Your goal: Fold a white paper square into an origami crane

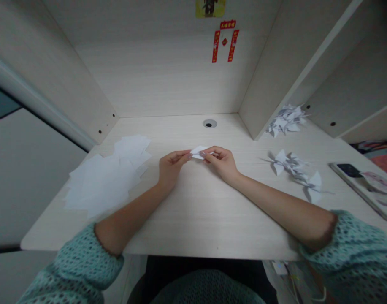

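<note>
A small piece of folded white paper [198,151] is held a little above the desk, near its middle. My left hand [174,166] pinches its left end between thumb and fingers. On the other end, my right hand [221,161] grips it the same way, its fingers covering part of the fold. To the left lies a loose spread of white paper sheets [101,181]. Several folded paper pieces [296,169] rest in a cluster right of my right hand, beyond the wrist.
A heap of folded paper [288,119] sits behind the upright divider [269,71] at the right. A phone [364,185] lies near the right edge. The desk [206,223] has a round cable hole [209,123] near the back panel [168,76].
</note>
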{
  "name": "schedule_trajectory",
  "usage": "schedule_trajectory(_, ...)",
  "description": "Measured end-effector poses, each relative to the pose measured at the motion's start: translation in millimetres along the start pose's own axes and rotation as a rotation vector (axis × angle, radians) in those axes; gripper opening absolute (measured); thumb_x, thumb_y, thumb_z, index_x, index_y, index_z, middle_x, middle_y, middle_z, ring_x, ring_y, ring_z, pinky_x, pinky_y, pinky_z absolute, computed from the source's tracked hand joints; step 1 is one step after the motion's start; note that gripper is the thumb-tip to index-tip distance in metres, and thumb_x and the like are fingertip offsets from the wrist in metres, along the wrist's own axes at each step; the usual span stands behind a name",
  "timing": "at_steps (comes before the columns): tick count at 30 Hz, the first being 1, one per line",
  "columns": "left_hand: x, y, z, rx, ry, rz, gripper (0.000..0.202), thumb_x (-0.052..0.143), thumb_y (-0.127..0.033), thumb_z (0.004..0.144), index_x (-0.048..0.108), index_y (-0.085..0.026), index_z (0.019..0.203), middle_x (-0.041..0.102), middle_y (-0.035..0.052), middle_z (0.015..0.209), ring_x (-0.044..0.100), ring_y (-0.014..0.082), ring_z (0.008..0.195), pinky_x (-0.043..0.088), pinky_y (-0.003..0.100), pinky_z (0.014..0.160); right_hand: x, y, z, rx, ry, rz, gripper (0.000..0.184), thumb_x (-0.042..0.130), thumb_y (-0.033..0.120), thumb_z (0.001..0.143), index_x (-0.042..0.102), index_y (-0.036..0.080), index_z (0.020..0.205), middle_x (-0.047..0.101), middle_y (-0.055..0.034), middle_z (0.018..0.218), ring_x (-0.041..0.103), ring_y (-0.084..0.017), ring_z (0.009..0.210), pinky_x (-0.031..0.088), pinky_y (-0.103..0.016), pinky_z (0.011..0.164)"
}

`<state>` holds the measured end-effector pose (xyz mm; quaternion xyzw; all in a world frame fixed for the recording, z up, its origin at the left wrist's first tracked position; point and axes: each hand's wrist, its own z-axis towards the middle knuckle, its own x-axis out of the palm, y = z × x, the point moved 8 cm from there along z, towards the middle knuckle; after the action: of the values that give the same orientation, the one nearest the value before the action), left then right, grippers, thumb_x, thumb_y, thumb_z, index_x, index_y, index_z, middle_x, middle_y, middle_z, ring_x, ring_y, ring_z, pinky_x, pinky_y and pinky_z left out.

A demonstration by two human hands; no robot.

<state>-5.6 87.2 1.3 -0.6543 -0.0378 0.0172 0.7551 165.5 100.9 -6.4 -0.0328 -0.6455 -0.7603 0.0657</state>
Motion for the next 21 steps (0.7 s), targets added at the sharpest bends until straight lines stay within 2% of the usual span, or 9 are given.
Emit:
schedule_trajectory(9, -1.1, -8.1, -0.4, 0.052, -0.018, 0.048, 0.022, 0.073, -0.033, 0.068, 0.075, -0.019, 0.085, 0.074, 0.0051, 0.086, 0.066, 0.0171, 0.08, 0.049, 0.031, 0.079, -0.8, -3.3, 0.3, -0.006, 0.014, -0.018, 0.028, 0.075, 0.044, 0.064, 0.07, 0.018, 0.075, 0.066, -0.0005, 0.058, 0.057, -0.011, 0.051, 0.043, -0.023, 0.05)
schedule_trajectory(21, 0.0, 2.5, 0.8, -0.028, -0.02, -0.045, 0.026, 0.076, -0.034, 0.066, 0.075, -0.02, 0.088, 0.074, 0.0048, 0.084, 0.065, 0.0144, 0.075, 0.049, 0.03, 0.078, -1.7, -1.7, -0.3, -0.011, -0.002, -0.017, 0.025, 0.075, 0.042, 0.065, 0.071, 0.019, 0.073, 0.068, -0.0007, 0.061, 0.058, -0.011, 0.052, 0.043, -0.023, 0.051)
